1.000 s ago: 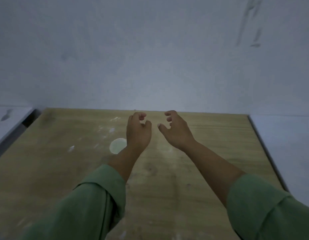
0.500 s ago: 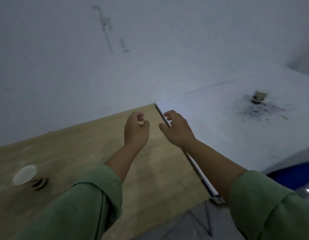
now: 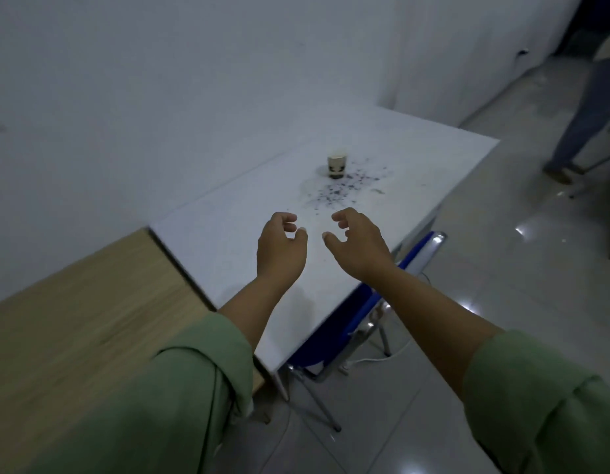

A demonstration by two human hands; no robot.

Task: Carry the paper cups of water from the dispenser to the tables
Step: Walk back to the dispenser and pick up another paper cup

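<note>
A paper cup [image 3: 337, 164] with a dark print stands upright on the white table [image 3: 235, 234], amid dark speckles on the tabletop. Both my hands hover side by side above the near part of that table, well short of the cup. My left hand [image 3: 279, 248] is empty, fingers curled and apart. My right hand [image 3: 356, 244] is likewise empty with curled, spread fingers. Green sleeves cover both forearms. No dispenser is in view.
A wooden table [image 3: 74, 323] abuts the white one on the left. A blue chair [image 3: 358, 323] is tucked under the white table's near side, a white cable on the tiled floor beneath. Another person's legs [image 3: 584, 118] stand at the far right. White wall behind.
My view has swung right, from the wooden table and its cup to the white table. The hands keep the same empty, curled pose in front of me.
</note>
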